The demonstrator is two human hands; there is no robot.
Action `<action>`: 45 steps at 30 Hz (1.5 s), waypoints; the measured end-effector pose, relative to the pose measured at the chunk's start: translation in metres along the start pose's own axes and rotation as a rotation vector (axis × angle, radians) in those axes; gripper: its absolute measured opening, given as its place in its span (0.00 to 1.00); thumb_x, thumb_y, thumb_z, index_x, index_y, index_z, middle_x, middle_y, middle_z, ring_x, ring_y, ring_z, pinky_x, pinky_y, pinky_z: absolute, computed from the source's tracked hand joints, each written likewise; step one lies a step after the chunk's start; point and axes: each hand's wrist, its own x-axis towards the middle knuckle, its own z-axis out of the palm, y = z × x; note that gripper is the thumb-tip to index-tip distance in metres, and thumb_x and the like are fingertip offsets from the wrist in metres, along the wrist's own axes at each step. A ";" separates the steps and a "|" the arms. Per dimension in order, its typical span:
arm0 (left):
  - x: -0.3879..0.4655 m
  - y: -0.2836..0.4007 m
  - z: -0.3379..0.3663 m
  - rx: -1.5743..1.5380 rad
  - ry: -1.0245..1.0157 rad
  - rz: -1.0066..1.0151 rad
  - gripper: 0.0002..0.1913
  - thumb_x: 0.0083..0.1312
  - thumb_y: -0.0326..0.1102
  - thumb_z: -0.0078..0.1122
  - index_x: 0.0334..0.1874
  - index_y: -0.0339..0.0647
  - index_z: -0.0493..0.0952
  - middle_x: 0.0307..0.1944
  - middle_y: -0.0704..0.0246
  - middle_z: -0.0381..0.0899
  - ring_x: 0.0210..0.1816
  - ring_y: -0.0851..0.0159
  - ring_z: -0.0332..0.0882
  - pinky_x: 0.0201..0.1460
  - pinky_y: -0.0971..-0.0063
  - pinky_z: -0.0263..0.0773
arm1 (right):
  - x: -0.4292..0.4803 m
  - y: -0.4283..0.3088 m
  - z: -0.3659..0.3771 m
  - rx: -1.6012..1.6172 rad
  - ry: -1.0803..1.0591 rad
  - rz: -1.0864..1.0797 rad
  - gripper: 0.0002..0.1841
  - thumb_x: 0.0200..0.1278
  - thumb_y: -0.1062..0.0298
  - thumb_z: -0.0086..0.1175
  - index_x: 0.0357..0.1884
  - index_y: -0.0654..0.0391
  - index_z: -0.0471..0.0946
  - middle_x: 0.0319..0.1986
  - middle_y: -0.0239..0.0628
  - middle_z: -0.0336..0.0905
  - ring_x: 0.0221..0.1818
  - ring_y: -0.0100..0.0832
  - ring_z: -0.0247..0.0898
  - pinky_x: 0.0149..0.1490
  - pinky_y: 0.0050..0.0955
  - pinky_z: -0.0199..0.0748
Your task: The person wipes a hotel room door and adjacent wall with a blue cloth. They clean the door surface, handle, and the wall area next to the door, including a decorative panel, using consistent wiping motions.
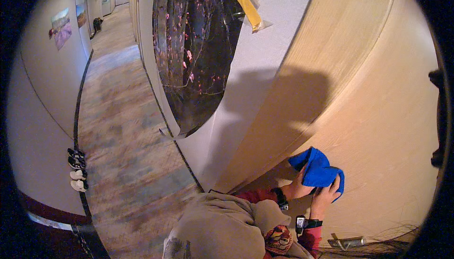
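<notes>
A blue cloth (317, 169), folded and bunched, is held in both hands in front of a pale wooden door (376, 145). My left hand (299, 187) grips it from the left, its fingers partly hidden behind the cloth. On the right, my right hand (328, 191) has its fingers closed over the cloth's lower edge. Both wrists carry black straps with small devices, over red sleeves. Whether the cloth touches the door surface I cannot tell.
A metal door handle (345, 242) is at the lower right. A dark picture with pink blossoms (198, 46) hangs on the wall, with yellow tape (244, 5) near its top. Shoes (77, 175) line the left wall of a carpeted corridor (124, 134); a dark bag-like object (97, 23) stands farther off.
</notes>
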 end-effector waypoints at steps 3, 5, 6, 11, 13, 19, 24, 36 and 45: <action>-0.015 -0.008 0.001 0.030 -0.030 0.077 0.24 0.63 0.34 0.62 0.62 0.39 0.71 0.63 0.49 0.69 0.65 0.42 0.65 0.70 0.53 0.60 | -0.022 0.013 0.023 0.157 0.064 0.072 0.29 0.63 0.68 0.57 0.67 0.55 0.64 0.66 0.46 0.62 0.62 0.50 0.63 0.65 0.46 0.65; -0.011 -0.006 0.005 0.060 -0.205 0.013 0.25 0.64 0.36 0.62 0.63 0.39 0.71 0.63 0.48 0.68 0.66 0.43 0.64 0.71 0.53 0.58 | -0.026 0.021 0.032 0.593 0.100 0.306 0.28 0.69 0.61 0.54 0.68 0.54 0.61 0.65 0.45 0.63 0.61 0.45 0.65 0.64 0.43 0.66; -0.008 -0.003 0.007 0.052 -0.245 0.014 0.25 0.64 0.36 0.61 0.63 0.39 0.71 0.64 0.48 0.68 0.66 0.43 0.63 0.72 0.53 0.58 | -0.026 0.024 0.034 0.917 0.134 0.518 0.28 0.71 0.58 0.51 0.69 0.54 0.60 0.64 0.44 0.63 0.61 0.43 0.66 0.64 0.42 0.67; -0.010 0.023 0.014 0.049 -0.143 -0.095 0.21 0.63 0.36 0.59 0.57 0.37 0.73 0.59 0.51 0.72 0.64 0.42 0.64 0.70 0.52 0.58 | -0.045 0.024 0.011 0.030 0.126 0.145 0.29 0.66 0.70 0.55 0.67 0.61 0.61 0.64 0.57 0.61 0.62 0.57 0.63 0.65 0.48 0.64; -0.020 0.025 0.018 0.079 -0.090 -0.133 0.25 0.63 0.38 0.60 0.60 0.35 0.70 0.61 0.48 0.69 0.64 0.41 0.64 0.69 0.52 0.59 | -0.058 0.022 0.000 0.081 0.053 0.157 0.26 0.65 0.73 0.56 0.64 0.65 0.65 0.64 0.60 0.59 0.64 0.60 0.60 0.66 0.48 0.61; -0.051 -0.004 0.036 0.427 -0.231 -0.249 0.23 0.61 0.37 0.58 0.58 0.36 0.75 0.51 0.51 0.78 0.56 0.45 0.73 0.64 0.55 0.66 | -0.076 0.038 -0.005 0.031 -0.089 0.112 0.18 0.70 0.68 0.52 0.57 0.68 0.67 0.63 0.58 0.64 0.62 0.58 0.63 0.66 0.49 0.60; -0.078 0.003 0.046 0.216 -0.308 -0.363 0.21 0.54 0.33 0.62 0.52 0.36 0.76 0.47 0.50 0.78 0.51 0.43 0.75 0.58 0.53 0.69 | -0.094 0.060 -0.004 0.219 0.113 0.082 0.18 0.63 0.71 0.54 0.54 0.66 0.72 0.57 0.55 0.70 0.56 0.56 0.68 0.62 0.49 0.64; -0.026 0.103 0.064 -0.028 -0.846 -0.052 0.20 0.55 0.29 0.63 0.51 0.33 0.76 0.49 0.51 0.78 0.50 0.40 0.76 0.57 0.54 0.72 | -0.090 0.029 -0.127 -0.014 0.246 0.730 0.26 0.53 0.71 0.62 0.57 0.64 0.72 0.58 0.53 0.65 0.60 0.55 0.61 0.64 0.49 0.56; -0.027 0.125 0.132 -0.018 -1.056 0.107 0.20 0.60 0.30 0.57 0.54 0.31 0.74 0.52 0.51 0.77 0.51 0.43 0.75 0.55 0.56 0.73 | -0.123 0.076 -0.116 0.041 0.040 0.766 0.21 0.57 0.70 0.57 0.53 0.68 0.73 0.59 0.58 0.65 0.58 0.60 0.61 0.61 0.54 0.60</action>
